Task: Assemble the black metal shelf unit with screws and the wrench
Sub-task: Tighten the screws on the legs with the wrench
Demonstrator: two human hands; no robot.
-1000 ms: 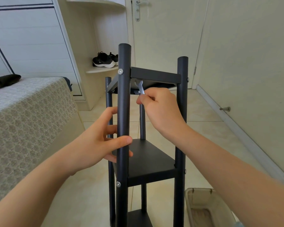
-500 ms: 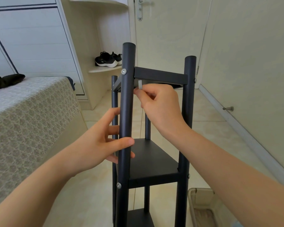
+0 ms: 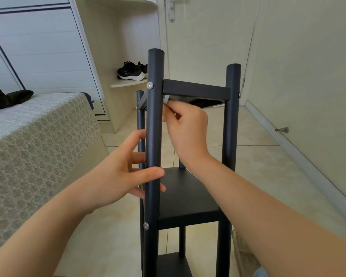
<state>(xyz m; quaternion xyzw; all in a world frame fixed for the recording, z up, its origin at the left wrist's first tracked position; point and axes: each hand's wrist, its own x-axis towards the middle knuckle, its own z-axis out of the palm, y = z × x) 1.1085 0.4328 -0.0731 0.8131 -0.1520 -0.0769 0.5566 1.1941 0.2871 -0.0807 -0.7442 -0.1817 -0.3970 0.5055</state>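
Work is proceeding at the top front corner of the shelf (image 3: 184, 192), which is standing upright on the floor (image 3: 258, 156) directly before the person, between bed (image 3: 38, 136) and wall. The left hand (image 3: 118, 176) is gripping the front post (image 3: 154, 120) at mid-height, thumb lying across the near face and fingers curling round behind, evidently steadying the frame against the turning force. The right hand (image 3: 188, 130) is pinching the wrench (image 3: 166, 99) between thumb and fingertips, just under the top rail (image 3: 196, 91) and close behind the post. The wrench head is hidden, so its seating cannot be confirmed; it is probably working the fastener behind the top screw (image 3: 149, 85). The shelf is showing matte black round posts, three tiers fitted, and silver screw heads at the joints in view.
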